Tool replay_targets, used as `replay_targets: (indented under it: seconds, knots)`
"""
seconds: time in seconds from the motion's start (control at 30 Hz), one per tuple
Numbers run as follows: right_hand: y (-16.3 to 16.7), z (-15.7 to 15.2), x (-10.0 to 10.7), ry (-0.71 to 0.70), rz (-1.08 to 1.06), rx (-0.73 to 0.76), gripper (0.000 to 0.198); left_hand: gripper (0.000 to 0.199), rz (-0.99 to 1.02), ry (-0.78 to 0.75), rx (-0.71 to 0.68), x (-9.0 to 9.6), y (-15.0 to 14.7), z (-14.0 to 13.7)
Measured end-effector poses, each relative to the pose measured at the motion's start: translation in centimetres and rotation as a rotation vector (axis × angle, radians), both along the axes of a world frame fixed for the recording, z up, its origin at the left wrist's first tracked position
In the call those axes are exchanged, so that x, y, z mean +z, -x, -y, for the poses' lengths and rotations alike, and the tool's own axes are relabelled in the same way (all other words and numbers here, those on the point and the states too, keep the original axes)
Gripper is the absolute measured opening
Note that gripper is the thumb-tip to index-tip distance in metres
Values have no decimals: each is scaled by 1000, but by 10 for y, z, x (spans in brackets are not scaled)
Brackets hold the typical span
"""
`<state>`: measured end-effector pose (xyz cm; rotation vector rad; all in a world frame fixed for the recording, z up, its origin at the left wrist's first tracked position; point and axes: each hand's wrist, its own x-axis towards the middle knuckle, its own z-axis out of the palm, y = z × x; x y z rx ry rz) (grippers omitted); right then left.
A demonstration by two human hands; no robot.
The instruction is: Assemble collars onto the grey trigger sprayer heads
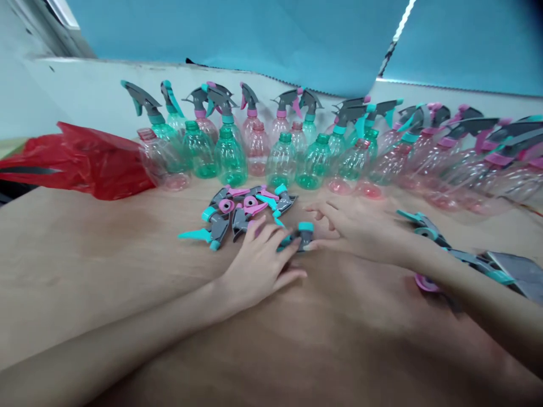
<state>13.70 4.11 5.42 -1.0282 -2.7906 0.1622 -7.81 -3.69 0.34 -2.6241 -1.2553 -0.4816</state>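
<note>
A pile of loose spray bottle trigger heads [218, 226], grey with pink or turquoise parts, lies at the middle of the table. Over its near right edge my left hand [265, 257] is spread, fingers apart. Its fingertips are at a grey and turquoise trigger head [304, 234] and partly cover it; whether they press on it I cannot tell. From the right, my right hand [339, 226] reaches to the same trigger head, thumb and fingers apart, the thumb tip close beside its turquoise collar. Nothing is gripped in either hand.
Clear pink and green bottles [231, 161] stand along the back, several open-necked, others fitted with trigger heads. At the left lies a red plastic bag [85, 164]. More trigger heads [428, 234] lie under and beyond my right forearm. A blue sheet [237, 39] hangs behind.
</note>
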Motion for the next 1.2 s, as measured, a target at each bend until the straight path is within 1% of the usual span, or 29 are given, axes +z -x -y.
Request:
replay_targets:
  seconds: [0.07,0.1,0.2,0.27,0.33,0.4,0.47,0.53,0.63,0.73,0.83,0.9,1.0,1.07,1.13,1.2]
  knots:
    - [-2,-2,-1,22,10,3,58,39,39,5,-84,-2,0,3]
    - [-3,0,-1,50,19,18,56,34,59,4,-98,-2,1,4]
    - [-5,7,-4,157,31,64,41,28,86,-14,-59,-3,3,3]
    - [-7,12,-6,214,23,60,37,30,75,-28,-36,-3,3,0]
    - [-11,17,-9,257,9,36,35,34,70,-28,-42,-3,0,-2]
    - [-15,21,-10,298,-8,6,36,42,98,-15,-44,-2,-7,-2]
    - [-17,26,-11,336,-31,-23,33,50,127,8,-34,-1,-17,-1]
    - [-19,33,-11,360,-55,-73,26,56,137,31,-34,-1,-27,-1]
    - [-22,44,-6,378,-90,-187,21,63,155,63,-61,-3,-41,-2]
    - [-27,50,1,436,-161,-235,18,63,202,97,-68,-5,-49,-6]
    - [-34,52,6,490,-244,-219,14,59,280,141,-84,-2,-55,-10]
    - [-38,50,7,471,-297,-201,13,57,347,191,-101,1,-58,-13]
    - [-42,47,5,388,-343,-154,10,57,429,270,-134,5,-60,-16]
    - [-44,46,2,327,-356,-105,9,54,456,293,-130,7,-59,-17]
    - [-45,46,-3,258,-356,-28,12,45,464,251,-109,7,-57,-18]
    - [-47,46,-7,205,-319,39,17,35,452,150,-99,5,-55,-17]
